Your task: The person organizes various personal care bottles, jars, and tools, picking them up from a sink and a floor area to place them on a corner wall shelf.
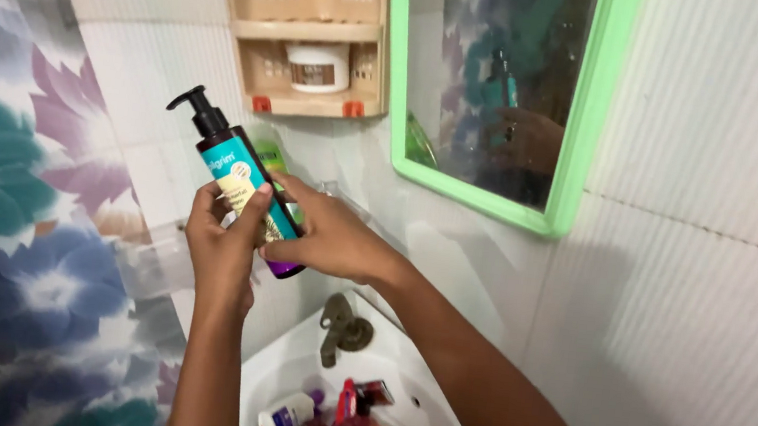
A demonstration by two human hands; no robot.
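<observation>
Hands (223, 248) (324, 235) gripping teal-labelled pump bottle (244, 183), seemingly purple-based

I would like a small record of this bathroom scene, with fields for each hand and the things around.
left hand: left hand grips the dark pump bottle with teal label
right hand: right hand wraps the bottle's lower part
bottle: tilted, black pump at upper left
below: white basin holding small bottles
wall: beige plastic shelf with a white jar; green-framed mirror

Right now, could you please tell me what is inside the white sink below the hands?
The sink holds a white bottle, a red tube and more small toiletries piled together. Whatever lies under the pile, and the sink's near part, cannot be seen.
</observation>
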